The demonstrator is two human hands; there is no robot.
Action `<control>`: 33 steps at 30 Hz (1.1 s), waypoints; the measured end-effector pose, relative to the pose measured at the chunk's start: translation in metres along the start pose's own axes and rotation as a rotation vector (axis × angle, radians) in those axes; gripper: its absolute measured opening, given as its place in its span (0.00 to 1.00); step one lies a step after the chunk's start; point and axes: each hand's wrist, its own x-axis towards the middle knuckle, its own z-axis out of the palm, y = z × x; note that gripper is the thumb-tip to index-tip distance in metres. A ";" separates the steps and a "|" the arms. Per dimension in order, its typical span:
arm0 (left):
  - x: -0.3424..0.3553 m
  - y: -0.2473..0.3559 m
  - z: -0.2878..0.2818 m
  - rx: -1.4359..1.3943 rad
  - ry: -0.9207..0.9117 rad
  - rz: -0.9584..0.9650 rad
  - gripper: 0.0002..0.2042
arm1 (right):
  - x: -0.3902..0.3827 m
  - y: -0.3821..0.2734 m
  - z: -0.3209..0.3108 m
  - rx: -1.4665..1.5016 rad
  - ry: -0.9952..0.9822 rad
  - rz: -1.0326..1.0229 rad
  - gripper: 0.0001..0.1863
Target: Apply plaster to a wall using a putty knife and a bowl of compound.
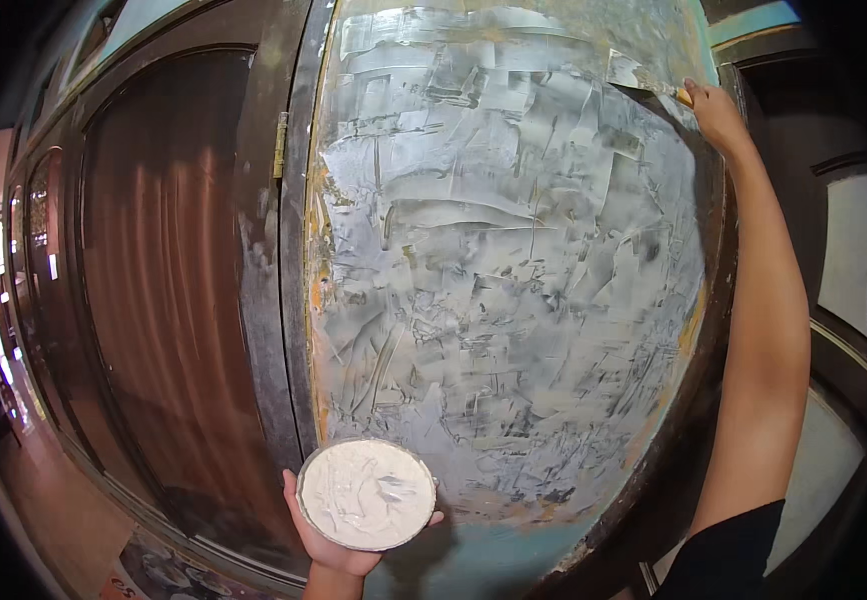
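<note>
My right hand [714,115] is raised at the upper right, closed on the yellow handle of a putty knife [634,70]. The blade lies at the upper right of a wall panel [494,270] coated with patchy white and grey smears, with yellowish edges and turquoise paint along the bottom. At the bottom centre my left hand [329,545] holds a round container of creamy white paste [364,495] from beneath, fingers wrapped round its sides, in front of the panel's lower part.
A dark wooden door [174,260] with a brass hinge [280,145] stands left of the panel. Dark framed woodwork [784,140] with pale insets is on the right. At the far left a passage with tiled floor [49,480] leads toward daylight. A printed sheet [154,565] lies at lower left.
</note>
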 end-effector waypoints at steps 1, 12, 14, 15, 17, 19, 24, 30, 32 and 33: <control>0.002 -0.002 0.002 0.000 -0.007 -0.007 0.49 | 0.001 0.000 -0.008 0.048 -0.062 -0.026 0.34; 0.011 -0.020 0.012 -0.008 -0.044 -0.122 0.49 | -0.032 -0.135 0.042 0.181 -0.034 -0.127 0.32; 0.012 -0.020 0.009 -0.007 -0.028 -0.103 0.49 | -0.023 -0.117 0.035 0.083 -0.040 -0.128 0.29; 0.012 -0.020 0.007 -0.009 -0.014 -0.082 0.49 | -0.020 -0.103 0.030 -0.014 -0.046 -0.132 0.27; 0.012 -0.020 0.010 0.002 -0.030 -0.091 0.49 | -0.015 -0.056 0.021 -0.130 -0.017 -0.190 0.21; 0.010 -0.018 0.003 0.040 -0.014 -0.036 0.48 | -0.030 -0.050 0.011 -0.222 0.031 -0.138 0.22; 0.005 -0.015 -0.003 0.054 0.038 -0.016 0.49 | -0.025 -0.002 -0.002 0.164 -0.004 0.136 0.35; 0.003 -0.011 0.010 0.026 -0.052 -0.028 0.49 | -0.018 -0.081 0.014 0.340 0.007 -0.057 0.32; 0.000 -0.011 0.010 -0.023 -0.027 -0.021 0.49 | -0.025 -0.136 0.032 0.315 0.187 -0.337 0.33; 0.001 -0.011 0.011 -0.016 -0.035 -0.021 0.49 | -0.015 -0.149 0.042 0.361 0.173 -0.288 0.33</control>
